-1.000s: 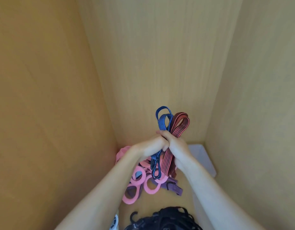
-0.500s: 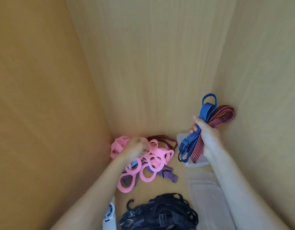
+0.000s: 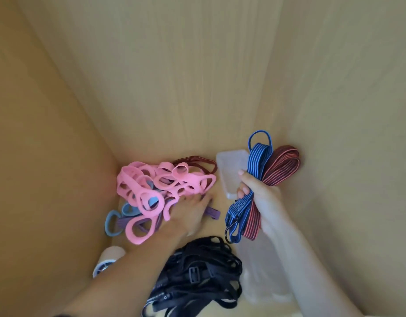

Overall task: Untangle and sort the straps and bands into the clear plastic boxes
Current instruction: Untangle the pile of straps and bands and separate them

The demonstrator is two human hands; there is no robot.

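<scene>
My right hand grips a bundle of blue striped cords and dark red striped cords, with a black hook hanging at the lower end. It holds them beside a small clear plastic box at the back. My left hand lies blurred, fingers stretched out, on a pile of pink loop bands, with purple straps and grey-blue bands under it. A second clear box lies under my right forearm.
A tangle of black straps with buckles lies in front. A white roll stands at the front left. One dark red band lies behind the pink pile. Wooden walls close in on the left, back and right.
My hands have parted: the right one carried the blue and red cords to the right, beside the small box. The left one let go and dropped onto the pink pile.
</scene>
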